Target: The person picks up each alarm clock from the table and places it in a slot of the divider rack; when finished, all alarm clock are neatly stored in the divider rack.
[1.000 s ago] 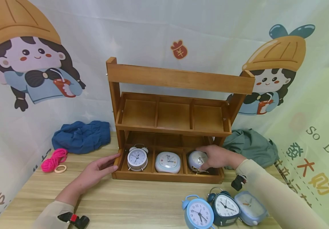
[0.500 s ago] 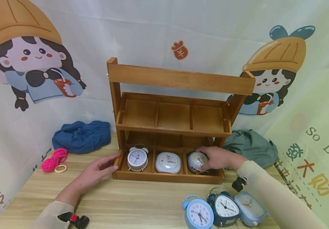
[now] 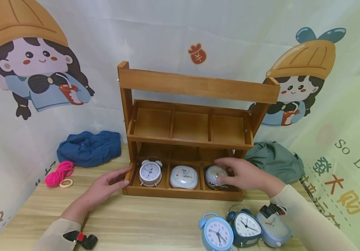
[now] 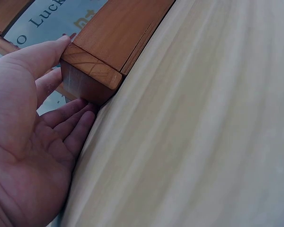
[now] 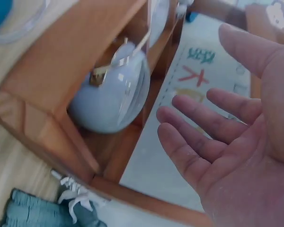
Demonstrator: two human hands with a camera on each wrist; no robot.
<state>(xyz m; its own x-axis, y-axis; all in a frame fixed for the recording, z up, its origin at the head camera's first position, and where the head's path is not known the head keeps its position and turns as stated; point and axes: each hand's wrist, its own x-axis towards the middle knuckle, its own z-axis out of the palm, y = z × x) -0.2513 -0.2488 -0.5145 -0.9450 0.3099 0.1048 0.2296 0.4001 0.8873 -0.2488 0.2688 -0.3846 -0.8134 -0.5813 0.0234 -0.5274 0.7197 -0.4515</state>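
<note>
My left hand (image 3: pixel 106 186) touches the left end of the brown wooden shelf (image 3: pixel 183 193). In the left wrist view its thumb lies at the corner of the lower tray and the fingertips are low against the end. My right hand (image 3: pixel 250 176) is beside the round silvery clock (image 3: pixel 212 176) in the lower right compartment. The right wrist view shows the right hand's spread fingers (image 5: pixel 194 137) apart from the rounded clock, holding nothing. A white twin-bell alarm clock (image 3: pixel 150 172) stands in the lower left compartment, and a white rounded-square clock (image 3: pixel 184 177) in the lower middle one.
On the table at front right stand a light blue alarm clock (image 3: pixel 218 233), a dark teal one (image 3: pixel 247 228) and a pale blue one (image 3: pixel 274 232) partly under the right sleeve. Blue cloth (image 3: pixel 89 149), pink yarn (image 3: pixel 57 174) and a wooden ring (image 3: pixel 66 182) lie left; green cloth (image 3: pixel 274 162) lies right.
My right hand has let go of the round silvery clock and drawn back slightly to the right, its fingers opened. The left hand stays at the shelf's end.
</note>
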